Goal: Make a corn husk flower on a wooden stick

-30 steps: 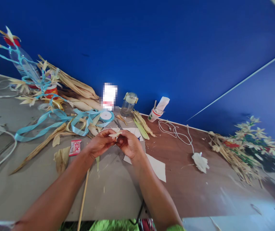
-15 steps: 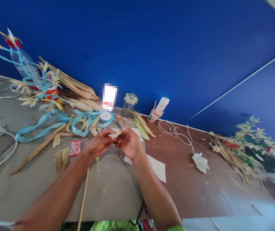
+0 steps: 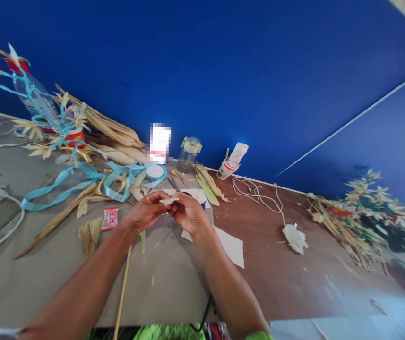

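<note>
Between my hands, above the table, is a small pale piece of corn husk (image 3: 168,200). My left hand (image 3: 148,211) pinches it from the left with thumb and fingertips. From the other side my right hand (image 3: 189,213) closes on it, thumb and fingers together. Part of the husk is hidden behind the fingers. Behind the hands lie a white sheet (image 3: 202,193) and a dark pointed tool (image 3: 174,183), partly covered. A thin wooden stick (image 3: 122,288) rests near my left forearm.
Blue ribbon (image 3: 64,189) and its spool (image 3: 156,172) lie at left, near dried corn husks (image 3: 113,127). A glass jar (image 3: 187,156) and a paper cup (image 3: 226,169) stand by the blue wall. White cable (image 3: 259,196), a pale husk flower (image 3: 295,238) and flower bunch (image 3: 375,203) are at right.
My right fingers have folded down onto the husk piece; the raised forefinger has lowered. More of the sheet and dark tool behind shows. The left hand has hardly moved.
</note>
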The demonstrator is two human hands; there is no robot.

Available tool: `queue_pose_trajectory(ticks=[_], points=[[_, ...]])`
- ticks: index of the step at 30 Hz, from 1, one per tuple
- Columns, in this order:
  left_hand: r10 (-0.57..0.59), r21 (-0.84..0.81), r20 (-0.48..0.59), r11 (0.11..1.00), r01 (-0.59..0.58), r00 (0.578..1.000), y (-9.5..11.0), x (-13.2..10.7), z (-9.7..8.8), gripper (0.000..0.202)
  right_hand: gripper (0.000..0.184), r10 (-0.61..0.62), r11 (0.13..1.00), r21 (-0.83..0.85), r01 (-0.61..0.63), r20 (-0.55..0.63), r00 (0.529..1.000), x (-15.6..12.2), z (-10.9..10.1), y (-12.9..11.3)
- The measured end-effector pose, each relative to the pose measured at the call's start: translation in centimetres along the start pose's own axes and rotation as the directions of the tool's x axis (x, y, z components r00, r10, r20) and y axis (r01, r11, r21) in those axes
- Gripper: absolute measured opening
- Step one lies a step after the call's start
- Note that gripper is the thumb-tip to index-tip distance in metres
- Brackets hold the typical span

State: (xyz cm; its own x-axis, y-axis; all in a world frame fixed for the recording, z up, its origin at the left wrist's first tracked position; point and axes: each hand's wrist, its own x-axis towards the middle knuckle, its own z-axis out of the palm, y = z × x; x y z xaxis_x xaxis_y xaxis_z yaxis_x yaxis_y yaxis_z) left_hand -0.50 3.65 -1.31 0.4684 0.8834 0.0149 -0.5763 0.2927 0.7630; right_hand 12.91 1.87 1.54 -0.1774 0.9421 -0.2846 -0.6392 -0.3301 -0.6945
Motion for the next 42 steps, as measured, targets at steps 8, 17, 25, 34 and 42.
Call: queue_pose_trajectory(ticks=[8,17,25,34,42], points=[[0.017,-0.06,-0.029,0.998,-0.019,0.999,-0.1,0.2,0.0,0.017,0.011,0.0,0.998,0.059,0.0,-0.003,1.0,0.2,0.0,0.0],[0.048,-0.071,-0.107,0.996,-0.056,0.993,-0.2,0.5,-0.5,0.017,0.008,-0.224,0.975,-0.007,0.224,-0.023,0.974,0.0,0.7,1.0],[0.072,-0.053,-0.135,0.995,-0.079,0.988,0.0,0.3,-0.1,0.012,0.01,-0.298,0.952,-0.094,0.291,-0.075,0.952,0.5,0.5,2.1],[0.062,-0.043,-0.123,0.997,-0.068,0.99,0.2,0.2,0.3,0.014,0.007,-0.405,0.907,-0.167,0.386,-0.099,0.909,0.7,0.8,2.8],[0.046,0.024,-0.142,0.999,-0.043,0.989,0.4,0.3,0.6,0.015,0.006,-0.391,0.916,-0.133,0.379,-0.078,0.917,1.3,0.4,3.1]])
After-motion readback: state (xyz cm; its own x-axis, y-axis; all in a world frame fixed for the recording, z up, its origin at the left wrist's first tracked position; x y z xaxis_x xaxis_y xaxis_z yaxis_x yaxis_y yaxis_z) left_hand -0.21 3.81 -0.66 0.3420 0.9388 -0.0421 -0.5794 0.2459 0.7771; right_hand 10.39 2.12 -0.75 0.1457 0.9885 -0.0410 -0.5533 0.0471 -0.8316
